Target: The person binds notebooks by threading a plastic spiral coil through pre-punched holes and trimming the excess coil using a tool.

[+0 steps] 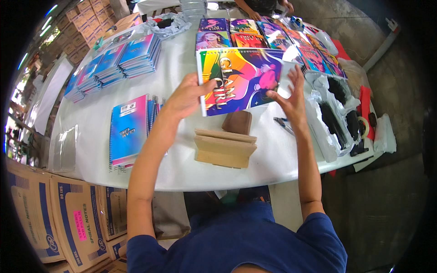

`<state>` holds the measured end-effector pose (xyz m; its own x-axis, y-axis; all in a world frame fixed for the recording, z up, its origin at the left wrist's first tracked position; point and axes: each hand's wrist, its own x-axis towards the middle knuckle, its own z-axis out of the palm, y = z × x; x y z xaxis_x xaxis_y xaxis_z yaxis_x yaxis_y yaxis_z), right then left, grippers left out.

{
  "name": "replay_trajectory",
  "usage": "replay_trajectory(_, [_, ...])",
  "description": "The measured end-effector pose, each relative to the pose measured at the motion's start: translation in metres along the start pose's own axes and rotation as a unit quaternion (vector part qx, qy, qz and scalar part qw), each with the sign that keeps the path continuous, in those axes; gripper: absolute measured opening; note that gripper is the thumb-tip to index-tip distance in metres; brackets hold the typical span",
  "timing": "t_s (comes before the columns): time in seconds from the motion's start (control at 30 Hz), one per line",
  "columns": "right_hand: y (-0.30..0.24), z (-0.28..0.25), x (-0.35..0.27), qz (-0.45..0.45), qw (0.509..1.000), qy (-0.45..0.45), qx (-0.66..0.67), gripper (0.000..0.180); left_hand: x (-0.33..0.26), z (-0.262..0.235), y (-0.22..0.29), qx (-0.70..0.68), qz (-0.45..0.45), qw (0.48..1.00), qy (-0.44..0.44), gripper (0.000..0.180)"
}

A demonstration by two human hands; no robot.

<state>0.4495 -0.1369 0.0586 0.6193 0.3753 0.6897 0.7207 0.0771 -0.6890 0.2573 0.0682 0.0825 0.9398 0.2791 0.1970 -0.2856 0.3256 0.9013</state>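
A colourful spiral notebook (243, 79) with a purple, yellow and orange picture cover is held up above the table, turned sideways with its wire binding along the top. My left hand (189, 93) grips its left edge, thumb on the front and the other fingers hidden behind. At the right edge, my right hand (291, 98) has its fingers spread apart; its thumb lies at the notebook's corner. A pale, see-through strip shows beside that edge, perhaps a plastic sleeve. Below the notebook stands a folded brown cardboard piece (225, 149), with a dark brown block (237, 122) behind it.
Blue and pink spiral notebooks (129, 127) lie at left, with taller stacks (139, 52) behind. Rows of picture-cover notebooks (248, 41) fill the far right. Near the right edge are pliers (284, 125) and a white-lined tray (325, 118). Cartons (75, 218) stand lower left; another person's hand (255, 14) is across.
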Motion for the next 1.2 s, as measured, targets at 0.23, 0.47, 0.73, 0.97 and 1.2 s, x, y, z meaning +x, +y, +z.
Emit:
replay_trajectory(0.23, [-0.047,-0.056,-0.071,0.199,0.963,-0.172,0.052,0.019,-0.048,-0.016,0.016,0.234,-0.003,0.965,-0.119,0.033])
replay_trajectory(0.47, [-0.038,-0.046,-0.114,0.123,0.978,-0.161,0.049,0.011,-0.071,-0.014,-0.008,0.226,0.012,0.962,-0.151,0.045])
replay_trajectory(0.73, [-0.050,-0.042,-0.122,0.150,0.975,-0.133,0.093,0.017,-0.082,0.013,0.007,0.225,0.015,0.969,-0.100,0.036])
replay_trajectory(0.97, [-0.030,-0.034,-0.154,0.159,0.959,-0.227,0.065,0.060,-0.098,-0.009,-0.066,0.128,0.042,0.988,0.081,0.116])
replay_trajectory(1.2, [-0.021,0.008,-0.169,0.186,0.966,-0.174,0.054,0.083,-0.112,0.013,-0.118,0.230,0.120,0.942,0.211,0.115])
